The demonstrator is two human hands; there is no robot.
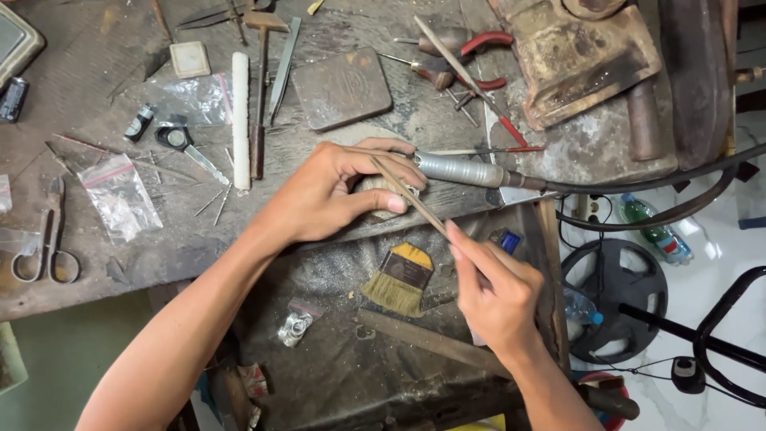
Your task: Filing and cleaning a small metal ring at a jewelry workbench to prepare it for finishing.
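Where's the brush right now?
In the head view, the brush lies low centre on the dusty tray, between the left hand and the right hand.

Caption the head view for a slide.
Left hand steadies a small piece on the bench edge; right hand works it with a thin stick.

Two bare forearms, no sleeves anywhere in view. Left hand (335, 195) without ring, glove or watch; wrist plain. Right hand (495, 295) likewise unadorned, no band or bracelet at the wrist. Fingernails short and unpainted, the nail of one right finger pale and clearly visible. Knuckles and tendons faintly raised across the backs of both hands. No tattoos, plasters or marks to be made out on either arm.
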